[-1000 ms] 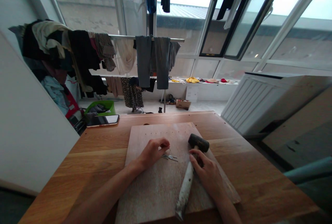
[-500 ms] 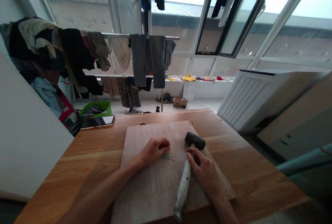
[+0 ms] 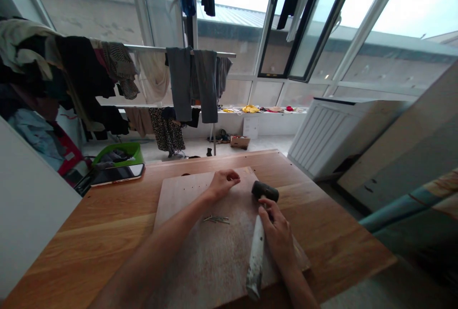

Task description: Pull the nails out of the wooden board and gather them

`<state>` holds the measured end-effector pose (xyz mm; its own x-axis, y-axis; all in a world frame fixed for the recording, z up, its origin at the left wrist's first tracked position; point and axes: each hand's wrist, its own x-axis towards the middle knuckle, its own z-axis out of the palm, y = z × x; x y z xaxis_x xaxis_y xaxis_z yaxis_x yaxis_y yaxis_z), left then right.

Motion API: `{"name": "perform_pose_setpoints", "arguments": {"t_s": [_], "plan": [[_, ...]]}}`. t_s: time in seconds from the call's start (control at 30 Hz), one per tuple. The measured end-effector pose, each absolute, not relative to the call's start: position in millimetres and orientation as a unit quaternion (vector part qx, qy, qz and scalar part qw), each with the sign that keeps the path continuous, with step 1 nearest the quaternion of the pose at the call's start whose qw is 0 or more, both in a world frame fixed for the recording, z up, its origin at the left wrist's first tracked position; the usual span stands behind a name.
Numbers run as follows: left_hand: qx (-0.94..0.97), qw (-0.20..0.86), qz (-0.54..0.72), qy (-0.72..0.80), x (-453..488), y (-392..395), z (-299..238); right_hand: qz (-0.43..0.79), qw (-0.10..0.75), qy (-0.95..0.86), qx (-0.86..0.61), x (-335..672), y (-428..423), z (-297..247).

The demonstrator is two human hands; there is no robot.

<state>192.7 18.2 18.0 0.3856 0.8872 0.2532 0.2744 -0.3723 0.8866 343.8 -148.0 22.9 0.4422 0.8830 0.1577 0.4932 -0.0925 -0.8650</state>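
A pale wooden board (image 3: 214, 252) lies on the wooden table, with a row of small dark marks near its far edge. My left hand (image 3: 223, 182) is over the far part of the board, thumb and fingertips pinched together; whatever sits between them is too small to make out. Several thin nails (image 3: 216, 219) lie loose on the board below that wrist. My right hand (image 3: 277, 225) grips a hammer (image 3: 256, 252) by its handle, close under the black head. The hammer rests along the board's right side, its worn, pale handle end pointing toward me.
A phone (image 3: 118, 174) lies at the table's (image 3: 107, 213) far left corner, with a green basket (image 3: 136, 151) beyond it. Laundry hangs on a rack (image 3: 225, 54) by the windows. A white ribbed cabinet (image 3: 311, 137) stands to the right, near a teal curtain (image 3: 390, 211).
My left hand has moved away from the loose nails to the board's far edge, uncovering them. The right hand stays on the hammer. The view has turned slightly right.
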Motion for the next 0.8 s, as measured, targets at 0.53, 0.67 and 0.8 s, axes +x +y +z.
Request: {"name": "perform_pose_setpoints", "arguments": {"t_s": [0.53, 0.67, 0.8], "plan": [[0.734, 0.375, 0.392, 0.409, 208.7, 41.4, 0.7, 0.416, 0.553, -0.321, -0.646, 352.5, -139.7, 25.0], [0.741, 0.37, 0.378, 0.413, 210.4, 42.6, -3.0, 0.551, 0.566, -0.217, -0.573, 354.4, -141.1, 44.4], [0.754, 0.356, 0.354, 0.423, 211.7, 42.1, -5.0, 0.591, 0.548, -0.244, -0.539, 365.2, -129.7, 43.3]]}}
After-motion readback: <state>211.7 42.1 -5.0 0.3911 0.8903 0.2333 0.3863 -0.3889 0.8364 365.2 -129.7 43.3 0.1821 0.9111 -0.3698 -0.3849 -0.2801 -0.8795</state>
